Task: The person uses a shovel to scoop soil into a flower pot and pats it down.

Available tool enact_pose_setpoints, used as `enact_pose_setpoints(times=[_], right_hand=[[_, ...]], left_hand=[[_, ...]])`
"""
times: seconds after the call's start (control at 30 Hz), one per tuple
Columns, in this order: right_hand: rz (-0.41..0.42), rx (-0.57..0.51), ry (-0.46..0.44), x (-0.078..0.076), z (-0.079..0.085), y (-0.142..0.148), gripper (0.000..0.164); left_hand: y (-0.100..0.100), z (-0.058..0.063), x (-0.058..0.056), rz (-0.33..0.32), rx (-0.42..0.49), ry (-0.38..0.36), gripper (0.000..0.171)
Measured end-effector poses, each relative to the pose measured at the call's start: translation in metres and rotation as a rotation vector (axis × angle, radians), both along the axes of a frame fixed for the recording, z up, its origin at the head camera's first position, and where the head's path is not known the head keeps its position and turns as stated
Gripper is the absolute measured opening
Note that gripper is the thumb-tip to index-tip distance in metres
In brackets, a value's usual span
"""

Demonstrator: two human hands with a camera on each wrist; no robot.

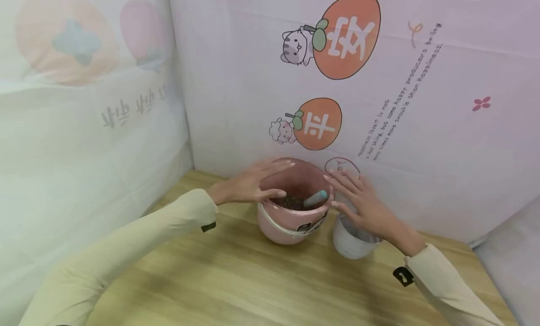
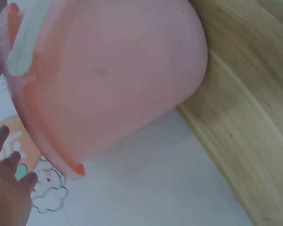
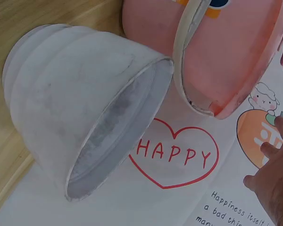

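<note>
A pink bucket (image 1: 276, 227) with a pale handle stands upright on the table. Dark soil (image 1: 291, 202) lies inside it, and a tool with a grey, blue-tipped handle (image 1: 314, 199) leans there; its working end is hidden. My left hand (image 1: 253, 183), fingers extended, is at the bucket's left rim; contact is unclear. On the other side, my right hand (image 1: 364, 204) spreads its fingers near the right rim, above a white ribbed pot (image 1: 350, 244). In the right wrist view the pot (image 3: 75, 80) looks empty, beside the bucket (image 3: 226, 52). Neither hand holds anything.
The wooden table (image 1: 236, 279) runs up to a printed cloth wall (image 1: 236, 82) close behind the bucket and pot. Another cloth wall (image 1: 84, 157) rises on the left, and a pale panel (image 1: 514, 251) borders the right.
</note>
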State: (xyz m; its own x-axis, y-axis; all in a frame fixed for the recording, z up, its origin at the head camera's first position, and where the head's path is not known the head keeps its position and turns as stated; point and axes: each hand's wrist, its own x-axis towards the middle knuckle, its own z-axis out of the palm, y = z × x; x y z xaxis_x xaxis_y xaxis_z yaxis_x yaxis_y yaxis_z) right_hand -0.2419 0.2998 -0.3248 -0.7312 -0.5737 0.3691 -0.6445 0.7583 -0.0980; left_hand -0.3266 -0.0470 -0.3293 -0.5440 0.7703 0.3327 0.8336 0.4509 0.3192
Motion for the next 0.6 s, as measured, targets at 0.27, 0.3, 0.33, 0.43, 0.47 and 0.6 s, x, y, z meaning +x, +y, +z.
enact_pose_setpoints(times=[0.27,0.3,0.33,0.43,0.47,0.6], right_hand=[[-0.005,0.017,0.028,-0.002,0.001,-0.003,0.057],[-0.006,0.018,0.038,-0.003,0.003,-0.004,0.057],[-0.004,0.021,0.051,-0.005,0.004,-0.005,0.057],[0.005,0.030,0.072,-0.011,0.007,-0.008,0.057],[0.008,0.030,0.076,-0.013,0.008,-0.010,0.057],[0.026,0.016,0.104,-0.022,0.014,-0.014,0.057]], left_hand=[[-0.010,-0.015,-0.013,0.162,0.139,-0.170,0.073],[-0.011,-0.016,-0.014,0.174,0.154,-0.185,0.073],[-0.012,-0.016,-0.015,0.181,0.171,-0.199,0.072],[-0.013,-0.018,-0.018,0.196,0.229,-0.238,0.074],[-0.014,-0.018,-0.018,0.204,0.245,-0.252,0.075],[-0.013,-0.019,-0.019,0.236,0.312,-0.348,0.078]])
